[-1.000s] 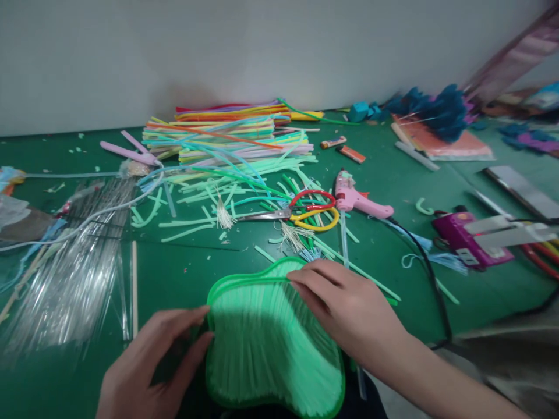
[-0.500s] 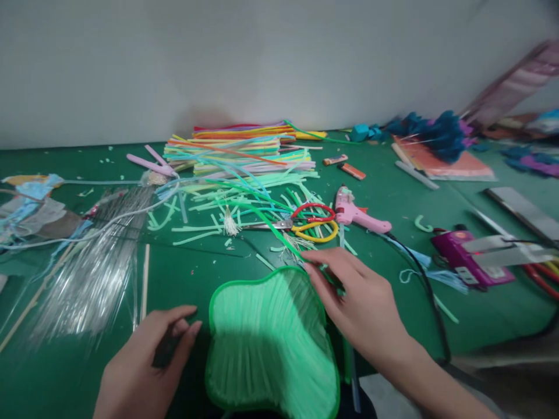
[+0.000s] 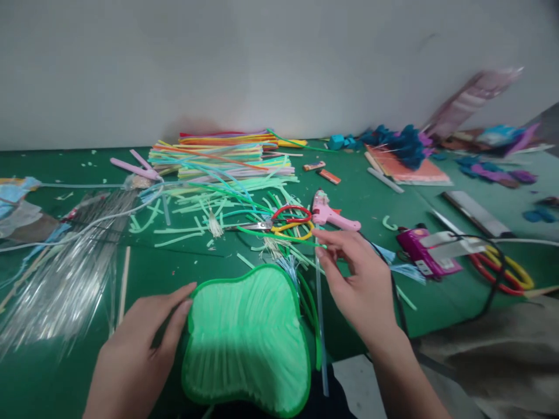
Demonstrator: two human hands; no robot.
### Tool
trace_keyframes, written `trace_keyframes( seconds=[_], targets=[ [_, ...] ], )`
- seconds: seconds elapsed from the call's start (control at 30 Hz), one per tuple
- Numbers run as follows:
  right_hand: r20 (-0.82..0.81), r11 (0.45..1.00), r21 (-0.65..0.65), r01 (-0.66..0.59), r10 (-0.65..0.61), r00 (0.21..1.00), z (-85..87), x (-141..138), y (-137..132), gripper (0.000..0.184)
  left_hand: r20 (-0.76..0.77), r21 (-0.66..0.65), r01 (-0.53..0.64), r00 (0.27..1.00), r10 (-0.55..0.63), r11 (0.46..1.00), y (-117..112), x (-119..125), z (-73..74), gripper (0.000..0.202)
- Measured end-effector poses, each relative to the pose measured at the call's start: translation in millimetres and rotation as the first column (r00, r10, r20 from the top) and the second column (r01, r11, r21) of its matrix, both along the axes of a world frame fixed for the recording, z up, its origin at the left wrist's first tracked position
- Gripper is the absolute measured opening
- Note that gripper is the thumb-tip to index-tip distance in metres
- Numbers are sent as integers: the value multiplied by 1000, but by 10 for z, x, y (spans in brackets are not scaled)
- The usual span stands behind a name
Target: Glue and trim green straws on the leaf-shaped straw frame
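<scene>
A wavy-edged light-green panel [image 3: 247, 337], ribbed with fine lines and bordered in darker green, is tilted up at the front of the table. My left hand [image 3: 144, 337] pinches its upper left edge between thumb and forefinger. Beyond its upper right side, my right hand [image 3: 360, 279] grips the end of a thin green pipe cleaner [image 3: 283, 235] that stretches left past the scissors. Those scissors [image 3: 292, 222], with one red and one yellow handle, lie just ahead of my right fingertips. Close behind the same hand is a pink glue gun [image 3: 334, 216].
Bundled coloured pipe cleaners [image 3: 222, 160] lie along the wall, with pale green cuttings before them. Clear thin strands [image 3: 74, 279] spread at left. A purple box [image 3: 425, 253], a black cord and second scissors [image 3: 502, 270] occupy the right, near blue-purple pieces [image 3: 498, 169].
My left hand has closed on the panel's edge, having been apart from it. My right hand has moved away from the panel with the pipe cleaner. The view has shifted right.
</scene>
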State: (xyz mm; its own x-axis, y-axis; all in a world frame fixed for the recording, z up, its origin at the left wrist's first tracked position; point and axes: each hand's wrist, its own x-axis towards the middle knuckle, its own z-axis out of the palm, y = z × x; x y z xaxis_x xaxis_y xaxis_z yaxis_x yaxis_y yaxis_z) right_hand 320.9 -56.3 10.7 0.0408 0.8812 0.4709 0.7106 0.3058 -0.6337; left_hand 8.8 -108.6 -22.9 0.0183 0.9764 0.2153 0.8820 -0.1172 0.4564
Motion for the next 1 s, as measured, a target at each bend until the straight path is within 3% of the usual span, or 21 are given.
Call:
trace_keyframes(
  seconds=[0.1, 0.17, 0.37, 0.53, 0.6, 0.67, 0.73, 0.8, 0.87, 0.93, 1.0],
  targets=[
    [-49, 999, -38, -31, 29, 998, -51, 80, -113, 22, 39, -150, 228, 974, -224, 962, 302, 256, 55, 43],
    [-75, 998, -53, -31, 27, 997, -91, 108, -163, 22, 60, -224, 301, 953, -295, 927, 489, 427, 71, 42],
    [-100, 993, -82, -81, 73, 992, -208, 164, -252, 26, 131, -382, 374, 927, -351, 845, 793, 702, 164, 27],
    [-194, 984, -148, -102, 72, 978, -264, 144, -259, 22, 287, -481, 472, 881, -376, 739, 904, 534, 421, 34],
    [-335, 957, -238, -166, 80, 939, -226, 110, -267, 21, 390, -494, 463, 874, -289, 736, 927, 404, 502, 35],
    [-500, 901, -321, -291, 100, 861, -166, 65, -278, 25, 558, -532, 395, 829, -40, 749, 936, 279, 546, 33],
    [-604, 856, -353, -378, 100, 790, -116, 4, -279, 29, 691, -586, 291, 667, 278, 756, 938, 185, 556, 34],
    [-681, 851, -337, -404, 76, 728, -101, -84, -253, 32, 742, -600, 203, 503, 444, 774, 939, 137, 544, 40],
    [-802, 849, -293, -441, 33, 597, -118, -208, -191, 37, 787, -550, 128, 409, 461, 825, 948, 137, 517, 40],
    [-905, 810, -273, -520, -32, 425, -141, -360, -102, 43, 837, -471, 53, 342, 427, 881, 968, 173, 476, 38],
    [-937, 765, -299, -571, -121, 329, -149, -511, -5, 45, 884, -396, -9, 267, 384, 918, 994, 225, 429, 41]
  ],
)
